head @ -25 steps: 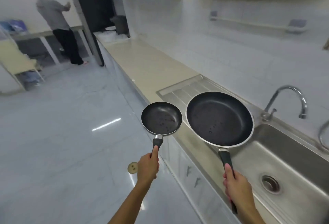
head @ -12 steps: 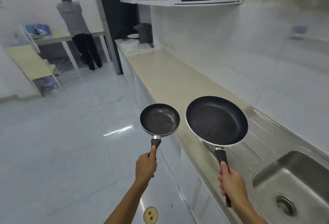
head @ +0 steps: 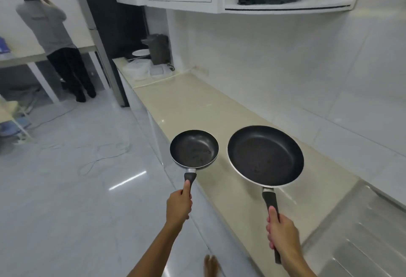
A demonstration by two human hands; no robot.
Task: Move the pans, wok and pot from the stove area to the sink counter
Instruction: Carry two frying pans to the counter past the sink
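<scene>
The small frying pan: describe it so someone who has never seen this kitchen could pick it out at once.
Start at the long beige counter running along the white tiled wall. At its near end, two black non-stick pans are held in the air by their handles. The small frying pan is the one in the left hand, out over the counter's front edge, clearly smaller than the large frying pan in the right hand.

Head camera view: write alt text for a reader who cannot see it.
A person carries two empty black frying pans by their handles: a small pan in the left hand, held over the counter's edge, and a large pan in the right hand, held above a bare beige counter. A steel drainboard lies at lower right; another person stands far off.
</scene>
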